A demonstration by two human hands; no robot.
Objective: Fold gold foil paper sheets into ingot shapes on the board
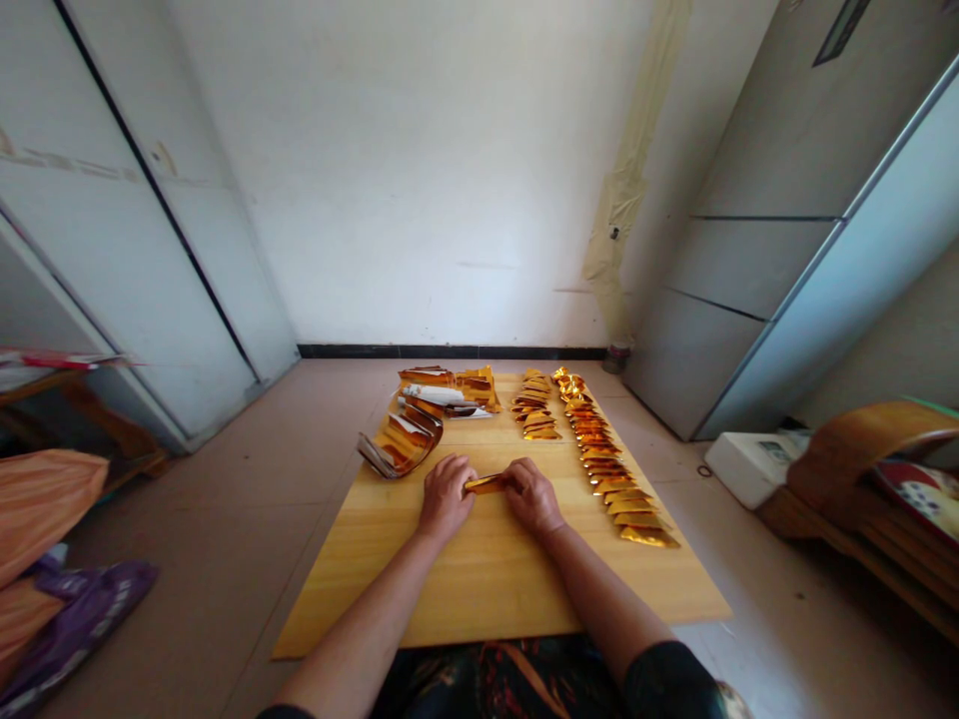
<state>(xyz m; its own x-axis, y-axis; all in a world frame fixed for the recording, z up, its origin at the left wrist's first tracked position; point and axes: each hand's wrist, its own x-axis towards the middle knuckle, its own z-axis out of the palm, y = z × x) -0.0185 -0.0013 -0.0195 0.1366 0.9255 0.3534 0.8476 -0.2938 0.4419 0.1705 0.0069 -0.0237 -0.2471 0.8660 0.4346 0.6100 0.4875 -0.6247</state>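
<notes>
Between my hands, just above or on the wooden board, is a folded piece of gold foil paper (486,484). My left hand (448,494) is closed on its left end, and my right hand (530,494) grips the right end; the fingertips are partly hidden. Beyond my left hand lies a curled stack of gold paper sheets (401,439), with more sheets (450,389) behind it. To the right, a long row of folded gold pieces (603,459) runs down the board's edge, and a shorter row (534,404) sits beside it.
The pale wooden board (479,589) reaches up to my lap. A grey refrigerator (738,250) stands at the right, near a white box (756,464) and a wooden seat (861,489). Orange and purple bags (75,609) lie at the left. A white wall (420,200) rises behind.
</notes>
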